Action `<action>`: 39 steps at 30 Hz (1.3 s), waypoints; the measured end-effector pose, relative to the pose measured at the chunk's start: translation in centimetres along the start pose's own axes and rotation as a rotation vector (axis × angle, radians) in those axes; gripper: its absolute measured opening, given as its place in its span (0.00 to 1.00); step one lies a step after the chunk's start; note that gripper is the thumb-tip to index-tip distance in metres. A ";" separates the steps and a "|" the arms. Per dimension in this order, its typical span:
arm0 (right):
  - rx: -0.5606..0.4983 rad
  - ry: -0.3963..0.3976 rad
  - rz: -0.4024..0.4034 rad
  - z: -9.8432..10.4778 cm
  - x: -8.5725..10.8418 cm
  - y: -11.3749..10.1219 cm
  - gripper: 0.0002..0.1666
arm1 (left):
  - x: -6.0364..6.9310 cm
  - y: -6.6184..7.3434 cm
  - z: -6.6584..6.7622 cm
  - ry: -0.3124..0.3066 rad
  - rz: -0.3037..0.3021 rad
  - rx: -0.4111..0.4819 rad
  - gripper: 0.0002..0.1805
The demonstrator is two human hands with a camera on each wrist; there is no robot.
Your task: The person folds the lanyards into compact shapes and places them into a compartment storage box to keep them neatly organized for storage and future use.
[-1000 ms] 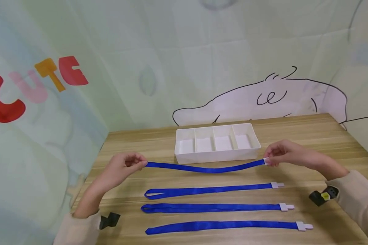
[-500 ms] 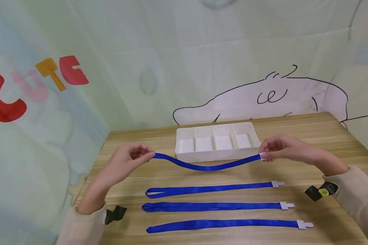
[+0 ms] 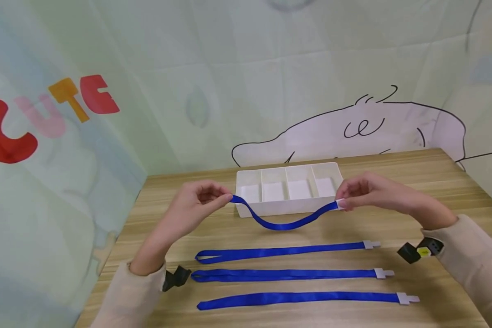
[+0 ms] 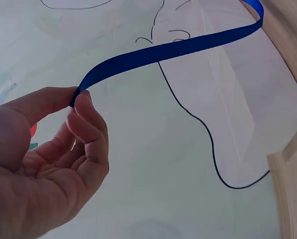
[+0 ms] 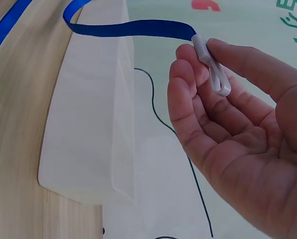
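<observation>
A blue lanyard [image 3: 280, 226] hangs in a sagging curve between both hands, in front of a white four-compartment tray [image 3: 287, 207]. My left hand [image 3: 198, 200] pinches its plain end between thumb and fingertips, seen closely as a blue strap [image 4: 143, 57] in the left wrist view. The right hand [image 3: 371, 193] pinches the other end at its white plastic clip [image 5: 211, 67], whose loop points toward the palm. Nearer to me, three more blue lanyards lie flat in parallel rows: a far one [image 3: 279, 250], a middle one [image 3: 283, 274] and a near one [image 3: 299, 298], their white clips to the right.
The tray's compartments show bare white floors. It stands near the back edge of the wooden table [image 3: 180, 232]. A printed cloth backdrop [image 3: 188, 91] hangs behind the table and along its left side.
Both hands have moved inward and slightly up, the left one farther. The held lanyard, nearly straight before, now sags deeply. The three lanyards on the table have stayed in place.
</observation>
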State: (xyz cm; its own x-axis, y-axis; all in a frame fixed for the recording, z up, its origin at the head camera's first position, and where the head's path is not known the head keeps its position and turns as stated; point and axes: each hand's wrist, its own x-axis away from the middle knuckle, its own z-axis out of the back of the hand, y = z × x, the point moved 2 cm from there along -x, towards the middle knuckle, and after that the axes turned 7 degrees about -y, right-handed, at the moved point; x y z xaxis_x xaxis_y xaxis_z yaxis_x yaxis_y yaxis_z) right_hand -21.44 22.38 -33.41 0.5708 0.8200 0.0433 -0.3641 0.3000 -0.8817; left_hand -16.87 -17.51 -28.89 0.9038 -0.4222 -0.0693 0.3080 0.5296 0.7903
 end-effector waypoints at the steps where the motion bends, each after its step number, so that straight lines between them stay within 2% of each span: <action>1: 0.000 0.002 0.000 0.0 -0.1 -0.1 0.05 | -0.2 0.2 -0.2 0.002 -0.003 0.001 0.09; 12: -0.004 0.028 -0.031 -0.3 -1.8 -1.7 0.05 | -1.8 1.9 -1.9 -0.015 -0.067 0.051 0.06; 23: -0.018 -0.021 0.058 -0.8 -4.5 -4.1 0.05 | -2.8 3.0 -3.3 -0.036 -0.077 0.049 0.05; 32: -0.068 -0.009 0.037 -1.7 -6.1 -5.5 0.06 | -3.5 3.6 -4.5 -0.048 -0.127 0.065 0.06; 39: -0.092 0.009 0.036 -2.5 -7.0 -6.2 0.07 | -4.0 4.2 -5.4 -0.067 -0.143 0.074 0.07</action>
State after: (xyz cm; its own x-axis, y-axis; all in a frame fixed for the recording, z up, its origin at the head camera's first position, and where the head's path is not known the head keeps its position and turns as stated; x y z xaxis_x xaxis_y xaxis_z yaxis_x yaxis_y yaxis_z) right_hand -21.34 13.56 -29.46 0.5649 0.8252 0.0069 -0.3161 0.2241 -0.9219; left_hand -17.64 -9.65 -28.57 0.8295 -0.5392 -0.1455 0.4074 0.4061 0.8180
